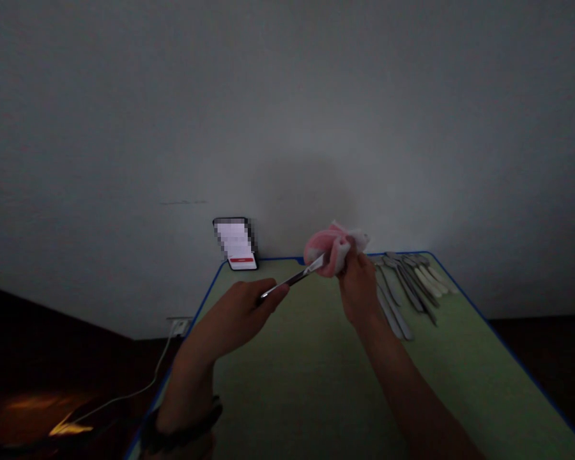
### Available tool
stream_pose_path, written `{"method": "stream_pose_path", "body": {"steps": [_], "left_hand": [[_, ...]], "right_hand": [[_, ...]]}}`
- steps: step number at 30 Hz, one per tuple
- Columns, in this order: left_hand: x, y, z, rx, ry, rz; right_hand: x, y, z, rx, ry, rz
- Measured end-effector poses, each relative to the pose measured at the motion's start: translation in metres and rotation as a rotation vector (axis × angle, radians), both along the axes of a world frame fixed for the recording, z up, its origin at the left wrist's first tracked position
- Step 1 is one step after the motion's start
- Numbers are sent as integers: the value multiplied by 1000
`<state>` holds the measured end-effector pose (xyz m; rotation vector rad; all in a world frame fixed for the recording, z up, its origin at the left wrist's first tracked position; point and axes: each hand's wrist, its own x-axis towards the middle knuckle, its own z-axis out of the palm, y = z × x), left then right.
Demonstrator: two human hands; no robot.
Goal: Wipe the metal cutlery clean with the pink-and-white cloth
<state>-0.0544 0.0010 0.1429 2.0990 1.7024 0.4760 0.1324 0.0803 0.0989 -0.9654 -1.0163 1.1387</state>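
My left hand (253, 306) is closed on the handle of a shiny metal piece of cutlery (296, 278), which slants up to the right. The far end of it goes into the folds of a pink and white cloth (326, 250), so I cannot tell whether it is a spoon, fork or knife. Bunched in my closed right hand (359, 284), the cloth lies around that end. Both hands are above the green table (287, 383). Several pieces of cutlery (405, 284), some with dark handles and some with pale ones, lie at the table's far right.
A phone (242, 246) with a lit screen leans against the grey wall (287, 115) at the table's far left corner. Blue edging (512, 358) runs round the table. On the left, a white cable (156, 377) runs from a wall socket (179, 327) toward the floor.
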Motion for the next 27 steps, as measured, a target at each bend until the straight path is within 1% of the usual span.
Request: {"method": "stream_pose_path", "body": {"steps": [3,7,10,13,15,17,19,20,22,24,27], "left_hand": [[3,2,0,24,0,8],[8,3,-2,10,-1,19],[10,3,-1,30,-25,8],[7,1,2,45,-60,-13],[2,-2,3,-21,-83,-50],[-3,-4,4,-137,-134,-117],[-7,-6,5,-218,-216,-190],[-7,-7,5,-233,-257,-220],[-4,-6,6,-229,-311,-263],[0,-5,7,-217,-324,-282],[6,-2,5,-189,-296,-269]], "right_hand": [[-15,-8,-5,-26,-1,-2],[-28,-13,-9,-25,5,69],[-27,-12,-6,-28,22,54],[-18,-8,-1,-38,27,11],[-11,-5,2,-39,2,-19],[-5,-3,4,-32,-13,-47],[-4,-1,3,-16,14,-62],[-5,-1,1,-6,37,-64],[-10,-4,-2,12,66,-44],[-20,-12,-4,11,65,1],[-37,-27,-4,-55,35,91]]}}
